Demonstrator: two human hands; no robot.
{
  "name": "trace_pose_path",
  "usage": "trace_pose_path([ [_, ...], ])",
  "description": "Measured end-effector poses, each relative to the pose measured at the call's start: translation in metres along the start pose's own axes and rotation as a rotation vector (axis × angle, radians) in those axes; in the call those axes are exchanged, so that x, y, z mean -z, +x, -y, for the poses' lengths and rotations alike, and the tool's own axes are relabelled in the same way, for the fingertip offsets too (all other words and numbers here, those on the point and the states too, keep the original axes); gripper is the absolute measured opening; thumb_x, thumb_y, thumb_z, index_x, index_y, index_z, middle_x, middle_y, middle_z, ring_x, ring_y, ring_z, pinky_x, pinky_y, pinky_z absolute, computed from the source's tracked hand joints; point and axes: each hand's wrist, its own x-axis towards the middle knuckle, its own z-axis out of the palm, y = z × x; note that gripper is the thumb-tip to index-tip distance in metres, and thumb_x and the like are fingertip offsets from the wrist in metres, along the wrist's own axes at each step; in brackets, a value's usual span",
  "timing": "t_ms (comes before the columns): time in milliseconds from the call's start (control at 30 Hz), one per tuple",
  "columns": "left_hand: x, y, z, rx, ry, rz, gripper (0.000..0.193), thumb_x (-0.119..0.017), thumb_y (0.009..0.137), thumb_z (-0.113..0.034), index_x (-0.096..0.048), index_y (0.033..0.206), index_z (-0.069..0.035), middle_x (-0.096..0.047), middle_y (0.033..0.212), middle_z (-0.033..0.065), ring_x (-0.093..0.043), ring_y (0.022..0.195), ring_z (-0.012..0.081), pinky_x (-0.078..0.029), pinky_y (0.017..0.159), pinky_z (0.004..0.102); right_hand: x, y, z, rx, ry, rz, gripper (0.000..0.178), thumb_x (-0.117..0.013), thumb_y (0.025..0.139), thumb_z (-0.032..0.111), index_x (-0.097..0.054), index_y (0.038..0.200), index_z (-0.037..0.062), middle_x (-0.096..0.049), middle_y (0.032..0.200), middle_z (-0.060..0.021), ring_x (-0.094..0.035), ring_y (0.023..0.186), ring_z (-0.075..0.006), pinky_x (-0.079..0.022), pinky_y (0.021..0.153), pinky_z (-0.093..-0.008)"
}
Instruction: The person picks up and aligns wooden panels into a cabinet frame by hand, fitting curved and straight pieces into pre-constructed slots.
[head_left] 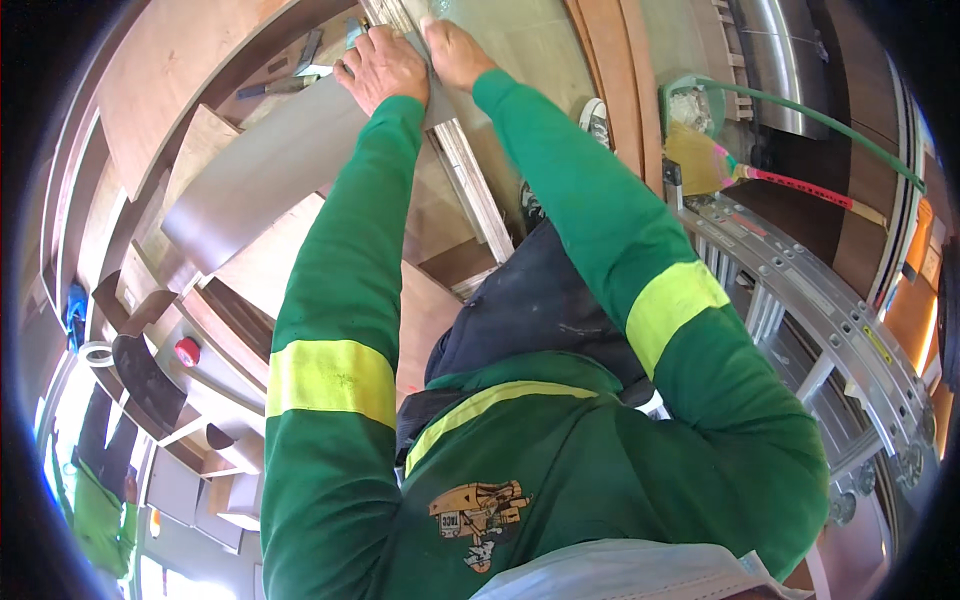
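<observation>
A long grey-brown laminate strip point(265, 175) lies slantwise over pale plywood, its far end under my hands. My left hand point(385, 70) rests on that end, fingers spread and slightly bent over the surface. Just right of it, my right hand point(458, 55) is closed at the strip's edge, with the thumb side up. Its fingers are partly turned away, so what they hold is hidden. Beneath the strip's end runs a layered plywood edge point(470, 185) toward my legs. A dark-handled hand tool point(285, 86) lies beyond the strip, left of my left hand.
Curved wooden panels stand at left, near a red round object point(187, 350) and a white tape roll point(97, 354). At right are an aluminium ladder point(800, 280) and a broom point(700, 160) with a red handle. Another person in green point(100, 510) is at lower left.
</observation>
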Motion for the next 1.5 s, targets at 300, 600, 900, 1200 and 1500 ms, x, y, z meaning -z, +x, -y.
trace_pose_path([
  [300,0.001,0.002,0.003,0.016,0.014,-0.015,0.027,-0.052,0.096,-0.031,-0.064,0.112,-0.013,-0.066,0.116,0.0113,-0.056,0.116,0.0347,-0.030,0.110,0.0529,-0.006,-0.083,-0.022,-0.064,-0.008,0.023,0.058,-0.030,0.107,0.042,-0.060,0.107,-0.0078,-0.063,0.110,-0.0338,-0.060,0.106,-0.0456,-0.044,0.098,-0.0486],
  [600,0.000,-0.003,-0.001,0.014,-0.008,-0.005,0.026,-0.054,0.096,-0.028,-0.064,0.111,-0.010,-0.065,0.117,0.0116,-0.056,0.118,0.0341,-0.028,0.112,0.0564,0.003,-0.028,-0.003,-0.101,0.042,0.037,0.060,-0.030,0.106,0.041,-0.061,0.102,-0.0097,-0.061,0.106,-0.0383,-0.057,0.106,-0.0517,-0.043,0.096,-0.0535],
  [900,0.003,-0.001,0.000,0.021,0.006,0.019,0.025,-0.054,0.096,-0.028,-0.064,0.112,-0.011,-0.065,0.119,0.0110,-0.055,0.121,0.0342,-0.027,0.114,0.0579,0.004,-0.110,-0.006,-0.176,-0.014,0.026,0.059,-0.029,0.106,0.043,-0.059,0.100,-0.0070,-0.060,0.103,-0.0357,-0.057,0.102,-0.0510,-0.043,0.093,-0.0530],
  [1200,-0.001,-0.009,0.003,-0.009,-0.004,0.011,0.025,-0.053,0.096,-0.029,-0.064,0.112,-0.012,-0.065,0.118,0.0104,-0.055,0.120,0.0327,-0.027,0.114,0.0564,0.006,-0.134,-0.023,-0.246,-0.027,0.101,0.056,-0.032,0.107,0.043,-0.059,0.101,-0.0057,-0.062,0.103,-0.0336,-0.058,0.099,-0.0504,-0.044,0.091,-0.0539],
  [1500,0.004,-0.003,0.002,0.022,0.011,0.046,0.026,-0.054,0.097,-0.029,-0.064,0.113,-0.011,-0.064,0.118,0.0106,-0.054,0.120,0.0334,-0.026,0.114,0.0569,0.008,-0.119,-0.014,-0.183,-0.021,0.051,0.058,-0.032,0.107,0.045,-0.059,0.106,-0.0063,-0.062,0.108,-0.0346,-0.058,0.102,-0.0508,-0.043,0.094,-0.0536],
])
